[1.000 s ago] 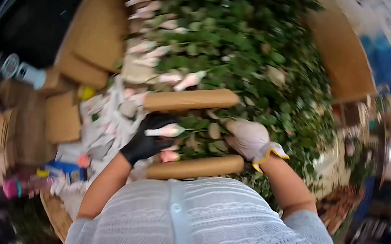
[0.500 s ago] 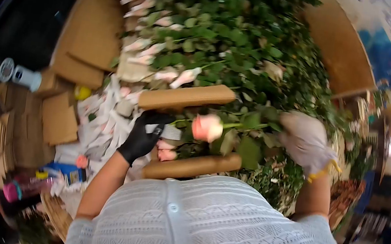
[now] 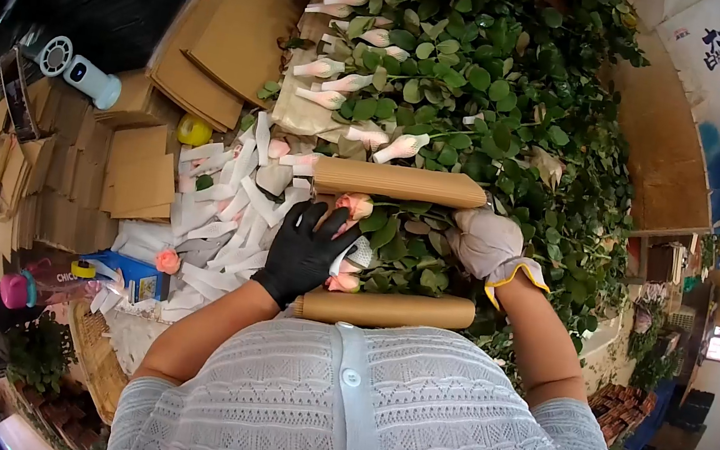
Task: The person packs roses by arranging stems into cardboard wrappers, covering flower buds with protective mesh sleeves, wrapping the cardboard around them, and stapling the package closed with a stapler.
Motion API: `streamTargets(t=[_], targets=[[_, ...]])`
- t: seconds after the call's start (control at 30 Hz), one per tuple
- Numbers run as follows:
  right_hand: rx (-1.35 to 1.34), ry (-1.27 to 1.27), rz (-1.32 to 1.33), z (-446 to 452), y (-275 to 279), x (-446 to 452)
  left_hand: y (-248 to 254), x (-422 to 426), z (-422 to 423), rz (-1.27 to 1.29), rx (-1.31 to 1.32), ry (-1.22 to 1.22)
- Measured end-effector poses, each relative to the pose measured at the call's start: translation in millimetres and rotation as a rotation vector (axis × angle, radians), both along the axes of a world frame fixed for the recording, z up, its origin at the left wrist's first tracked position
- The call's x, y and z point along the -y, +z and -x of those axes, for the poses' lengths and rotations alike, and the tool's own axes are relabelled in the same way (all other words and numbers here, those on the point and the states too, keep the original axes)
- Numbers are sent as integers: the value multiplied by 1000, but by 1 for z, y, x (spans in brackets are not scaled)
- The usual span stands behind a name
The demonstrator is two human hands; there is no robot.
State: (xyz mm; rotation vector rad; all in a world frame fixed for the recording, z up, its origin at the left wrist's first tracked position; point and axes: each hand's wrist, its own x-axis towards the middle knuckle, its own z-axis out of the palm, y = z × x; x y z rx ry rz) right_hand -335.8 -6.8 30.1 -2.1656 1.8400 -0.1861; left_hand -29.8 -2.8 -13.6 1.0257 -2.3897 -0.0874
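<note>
My left hand [image 3: 308,253], in a black glove, reaches over rose heads at the left end of a leafy bunch. Its fingers touch a peach-pink rose [image 3: 354,205], and a white mesh sleeve [image 3: 360,253] sticks out by the thumb. Another pink rose [image 3: 341,281] shows just below. At the other end of the bunch, my right hand [image 3: 485,241], in a pale glove with a yellow cuff edge, is closed around the rose stems; its fingertips are partly hidden. Corrugated cardboard [image 3: 403,183] bounds the bunch above, and a brown cardboard roll [image 3: 385,309] lies below.
Several roses in white sleeves [image 3: 322,69] lie beyond, their leafy stems [image 3: 499,88] heaped rightward. Loose white sleeves [image 3: 235,230] are piled at left beside a blue box [image 3: 128,273]. Cardboard sheets [image 3: 220,40] and a small fan [image 3: 78,73] stand farther left.
My right hand has moved left and brought the rose onto the bunch between the cardboard pieces. My left hand has shifted right, over the rose heads. The view has also shifted.
</note>
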Motion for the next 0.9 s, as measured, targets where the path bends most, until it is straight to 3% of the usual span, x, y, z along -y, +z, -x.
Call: streamTargets(t=[0.07, 0.13, 0.2, 0.23, 0.4, 0.47, 0.53, 0.6, 0.67, 0.73, 0.8, 0.9], targets=[[-143, 109, 84, -6, 14, 0, 6, 3, -1, 83, 84, -67], [-100, 53, 43, -6, 11, -3, -5, 12, -3, -66, 107, -111], [-226, 16, -86, -21, 37, -5, -13, 20, -6, -363, -164, -145], [-357, -17, -207, -27, 47, -5, -12, 23, -7, -290, -209, -179], [-378, -90, 33, -38, 70, -25, -1, 16, -13, -416, -169, -166], [-73, 24, 112, -40, 109, -31, 8, 1, -26, -487, -249, -37], [-138, 182, 298, -44, 133, -40, 28, -11, -65, -730, -431, 59], [-66, 278, 211, -50, 140, -40, 53, -32, -102, -611, -53, 311], [-19, 412, 145, -69, 126, -30, 73, -36, -100, -456, 203, 351], [-114, 540, 142, -89, 113, -18, 62, -19, -78, -580, -159, 88], [-189, 532, 47, -107, 93, -3, 50, 6, -38, -614, -359, -143], [-401, 492, 62, -116, 37, 15, -1, 28, -9, -603, -402, -213]])
